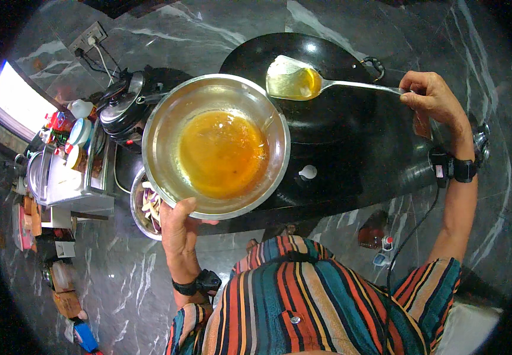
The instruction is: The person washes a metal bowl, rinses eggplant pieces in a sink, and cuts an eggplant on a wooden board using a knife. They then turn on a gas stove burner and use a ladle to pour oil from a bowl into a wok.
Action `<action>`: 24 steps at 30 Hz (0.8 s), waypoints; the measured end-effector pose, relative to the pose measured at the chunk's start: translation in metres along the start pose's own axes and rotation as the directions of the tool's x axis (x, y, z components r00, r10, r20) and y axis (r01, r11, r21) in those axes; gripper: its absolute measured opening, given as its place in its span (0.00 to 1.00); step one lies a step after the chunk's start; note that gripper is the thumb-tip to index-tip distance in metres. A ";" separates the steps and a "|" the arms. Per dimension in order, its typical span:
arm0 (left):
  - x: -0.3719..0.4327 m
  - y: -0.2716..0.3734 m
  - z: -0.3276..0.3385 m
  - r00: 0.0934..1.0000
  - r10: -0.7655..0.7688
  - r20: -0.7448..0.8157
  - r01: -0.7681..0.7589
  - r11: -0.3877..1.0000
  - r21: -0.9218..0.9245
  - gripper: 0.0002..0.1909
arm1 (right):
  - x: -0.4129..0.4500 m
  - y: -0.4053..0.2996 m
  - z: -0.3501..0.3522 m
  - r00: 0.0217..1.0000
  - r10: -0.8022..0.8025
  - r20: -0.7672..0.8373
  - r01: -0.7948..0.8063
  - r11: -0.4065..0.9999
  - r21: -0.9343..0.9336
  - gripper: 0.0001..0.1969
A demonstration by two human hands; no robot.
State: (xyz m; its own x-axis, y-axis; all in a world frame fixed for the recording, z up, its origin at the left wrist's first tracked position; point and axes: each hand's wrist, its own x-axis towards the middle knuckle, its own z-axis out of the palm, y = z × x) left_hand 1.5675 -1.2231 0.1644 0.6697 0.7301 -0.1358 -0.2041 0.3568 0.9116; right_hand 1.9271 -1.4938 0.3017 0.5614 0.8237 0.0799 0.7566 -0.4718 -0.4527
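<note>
My left hand (180, 230) grips the near rim of a stainless steel bowl (278, 177), its thumb over the edge. Amber liquid, which looks like oil, (220, 153) pools in the bowl's bottom. Between the fingers of my right hand (433, 100) is the handle end of a metal wok spatula (362, 85). Its broad blade (293, 80) is just beyond the bowl's right rim, above a dark wok (327, 120), and carries some yellow liquid. I cannot tell whether blade and bowl touch. Partly under the bowl sits another metal bowl with cut purple-skinned vegetable strips (150, 206).
A pressure cooker (122, 108) stands left of the bowl, below a wall socket (88, 39) with plugged-in cords. The stove's pale knob (308, 171) faces me. Further left, a shelf unit (78, 199) holds bottles and dishes. A black cable (415, 226) hangs from my right wrist.
</note>
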 end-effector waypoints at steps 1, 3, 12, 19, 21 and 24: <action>0.000 0.000 0.002 1.000 0.010 -0.012 -0.010 1.000 0.000 0.28 | -0.002 0.003 0.001 1.000 0.021 -0.023 -0.022 0.999 -0.033 0.08; 0.001 0.000 0.005 1.000 0.017 -0.021 -0.017 1.000 0.002 0.29 | -0.007 0.008 0.004 0.997 0.061 -0.053 -0.068 0.989 -0.129 0.08; 0.002 -0.002 0.011 1.000 0.014 0.000 -0.014 1.000 -0.019 0.29 | -0.008 0.025 -0.001 0.982 0.075 -0.172 -0.168 0.761 -0.626 0.08; -0.007 -0.002 0.011 0.997 0.029 -0.069 -0.028 1.000 0.013 0.26 | 0.016 0.045 0.003 0.947 -0.021 -0.320 -0.246 0.591 -0.768 0.12; -0.009 -0.002 0.010 0.994 0.042 -0.102 -0.041 0.999 0.011 0.25 | 0.023 0.056 0.010 0.942 -0.028 -0.335 -0.263 0.562 -0.785 0.14; -0.012 -0.001 0.010 0.990 0.058 -0.130 -0.058 0.998 0.007 0.28 | 0.030 0.056 0.021 0.908 -0.200 -0.369 -0.221 0.520 -0.825 0.14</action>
State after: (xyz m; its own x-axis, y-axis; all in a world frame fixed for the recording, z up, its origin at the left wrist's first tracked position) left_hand 1.5670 -1.2378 0.1688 0.5583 0.8191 -0.1316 -0.2374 0.3098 0.9207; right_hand 1.9793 -1.4893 0.2604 0.4818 0.7259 0.4909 0.5457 -0.6869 0.4800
